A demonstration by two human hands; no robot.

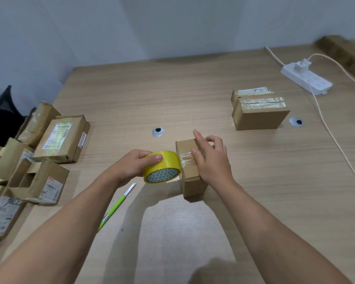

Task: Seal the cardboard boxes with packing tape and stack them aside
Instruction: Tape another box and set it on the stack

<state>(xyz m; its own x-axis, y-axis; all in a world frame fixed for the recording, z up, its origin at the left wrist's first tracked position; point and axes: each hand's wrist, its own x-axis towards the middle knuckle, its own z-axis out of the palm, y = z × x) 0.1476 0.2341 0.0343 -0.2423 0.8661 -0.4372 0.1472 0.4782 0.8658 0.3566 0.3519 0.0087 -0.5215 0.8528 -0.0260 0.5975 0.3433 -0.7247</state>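
Near the middle of the pale wooden tabletop (193,99), my left hand (131,167) grips a yellow roll of packing tape (164,167), its clear strip stretched onto a small brown cardboard box (193,185). My right hand (213,162) presses down on the box top, thumb on the strip, forefinger straight. A taped cardboard box (256,115) sits far right. A green-handled knife (115,208) lies near left.

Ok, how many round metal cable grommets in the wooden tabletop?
2: centre grommet beyond yellow tape roll; right grommet beside far taped cardboard box; left boxes may hide more.
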